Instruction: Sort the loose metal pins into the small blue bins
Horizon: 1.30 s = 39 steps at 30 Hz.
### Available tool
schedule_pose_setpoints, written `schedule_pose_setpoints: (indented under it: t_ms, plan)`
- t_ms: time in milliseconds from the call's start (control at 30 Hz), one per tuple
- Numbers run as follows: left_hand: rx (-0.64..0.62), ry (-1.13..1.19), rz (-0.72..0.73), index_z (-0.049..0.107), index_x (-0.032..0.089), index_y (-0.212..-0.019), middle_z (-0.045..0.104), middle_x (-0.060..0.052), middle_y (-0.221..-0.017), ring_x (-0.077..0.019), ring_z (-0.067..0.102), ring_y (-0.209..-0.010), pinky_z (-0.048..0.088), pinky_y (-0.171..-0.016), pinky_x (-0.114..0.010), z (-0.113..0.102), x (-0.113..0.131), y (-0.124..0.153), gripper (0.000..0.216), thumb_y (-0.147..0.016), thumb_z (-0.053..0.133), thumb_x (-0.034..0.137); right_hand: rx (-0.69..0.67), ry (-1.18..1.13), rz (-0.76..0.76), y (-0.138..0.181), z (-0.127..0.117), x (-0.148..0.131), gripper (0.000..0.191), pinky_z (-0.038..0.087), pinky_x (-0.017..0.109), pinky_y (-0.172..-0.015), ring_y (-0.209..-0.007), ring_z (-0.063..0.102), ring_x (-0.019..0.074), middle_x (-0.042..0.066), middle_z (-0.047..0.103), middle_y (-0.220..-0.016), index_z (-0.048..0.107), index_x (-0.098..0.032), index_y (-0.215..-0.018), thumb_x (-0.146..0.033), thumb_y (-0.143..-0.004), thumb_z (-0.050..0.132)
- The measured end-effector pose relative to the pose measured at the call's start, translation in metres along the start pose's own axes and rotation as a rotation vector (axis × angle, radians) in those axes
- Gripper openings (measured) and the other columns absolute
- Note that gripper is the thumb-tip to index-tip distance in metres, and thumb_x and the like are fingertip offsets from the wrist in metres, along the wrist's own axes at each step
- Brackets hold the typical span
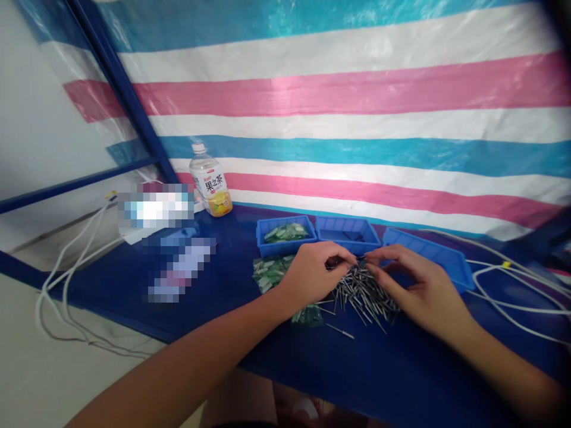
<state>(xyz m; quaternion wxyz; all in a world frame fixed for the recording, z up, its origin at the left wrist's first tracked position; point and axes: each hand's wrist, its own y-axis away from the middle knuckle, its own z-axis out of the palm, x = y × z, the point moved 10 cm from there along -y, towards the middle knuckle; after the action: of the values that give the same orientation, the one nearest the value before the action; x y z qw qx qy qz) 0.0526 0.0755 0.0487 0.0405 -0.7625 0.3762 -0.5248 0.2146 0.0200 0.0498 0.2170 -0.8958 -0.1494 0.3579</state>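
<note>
Over a heap of thin metal pins (363, 294) that look like blind rivets, my two hands nearly meet at the fingertips. My left hand (314, 270) is closed, thumb and forefinger pinched at the heap's far edge. My right hand (413, 279) comes from the other side, its thumb and fingers also drawn together. A small dark sliver shows between the fingertips, too small to name. Green-tinted clear packets (270, 270) lie partly behind my left hand, and another green packet (307, 316) is below its wrist. One loose pin (340, 331) lies in front of the heap.
Along the back stand blue bins: one bin (285, 245) with green packets, a middle bin (348, 242) and a right bin (455, 270). A drink bottle (212, 187) stands back left, near blurred-out items. White cables (513, 297) run on the right; a striped sheet (334, 95) hangs behind.
</note>
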Motion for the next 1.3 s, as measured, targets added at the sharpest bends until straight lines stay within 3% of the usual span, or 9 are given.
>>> schedule_pose_setpoints:
  t_ms: [200,600,933,1100,1200,1300]
  plan:
    - [-0.021,0.000,0.018,0.078,0.020,-0.096,0.080,-0.006,-0.101,-0.0169,0.075,-0.085,0.063,-0.079,-0.032,0.002,0.003,0.001,0.017,-0.089,0.065,0.013,0.002,0.016,-0.043,0.000,-0.001,-0.005,0.017,0.060,0.033,-0.068,-0.080,0.072,0.0186,0.006,0.077,-0.111,0.072,-0.028,-0.113,-0.039,-0.101,0.066]
    - [-0.066,-0.001,-0.047,0.078,0.022,-0.102,0.083,-0.005,-0.099,-0.0205,0.077,-0.088,0.063,-0.079,-0.035,0.005,0.003,0.002,0.013,-0.093,0.069,0.024,-0.006,0.077,-0.126,-0.001,-0.001,-0.013,0.012,0.060,0.037,-0.079,-0.093,0.074,0.0231,0.006,0.076,-0.109,0.072,-0.027,-0.111,-0.030,-0.102,0.064]
    - [-0.094,0.041,-0.083,0.071,0.023,-0.124,0.084,-0.004,-0.100,-0.0182,0.078,-0.082,0.063,-0.078,-0.032,0.008,0.001,0.004,0.029,-0.097,0.070,0.032,-0.090,0.033,-0.034,0.004,0.015,-0.004,0.005,0.056,0.028,-0.062,-0.077,0.070,0.0176,0.003,0.074,-0.094,0.065,-0.025,-0.102,-0.028,-0.098,0.067]
    - [-0.065,0.079,-0.056,0.063,0.021,-0.139,0.082,-0.008,-0.114,-0.0210,0.078,-0.096,0.063,-0.084,-0.033,0.006,0.006,0.003,0.047,-0.094,0.072,0.034,-0.066,-0.041,0.000,0.003,0.013,-0.005,0.038,0.059,0.028,-0.064,-0.081,0.072,0.0190,0.004,0.070,-0.094,0.057,-0.025,-0.134,-0.025,-0.097,0.063]
    - [-0.079,0.051,-0.054,0.068,0.020,-0.133,0.083,-0.007,-0.105,-0.0183,0.075,-0.082,0.060,-0.075,-0.031,0.006,0.007,0.003,0.038,-0.098,0.066,0.036,-0.045,-0.044,-0.003,0.002,0.009,-0.005,0.044,0.059,0.028,-0.062,-0.079,0.072,0.0188,0.004,0.070,-0.094,0.057,-0.026,-0.141,-0.025,-0.098,0.061]
    - [-0.134,0.022,-0.075,0.068,0.020,-0.136,0.083,-0.005,-0.091,-0.0152,0.069,-0.064,0.055,-0.062,-0.029,0.010,0.005,0.005,0.040,-0.101,0.061,0.038,0.012,-0.003,0.029,0.002,0.001,0.001,0.029,0.056,0.027,-0.056,-0.076,0.071,0.0190,0.004,0.072,-0.094,0.064,-0.026,-0.125,-0.028,-0.096,0.065]
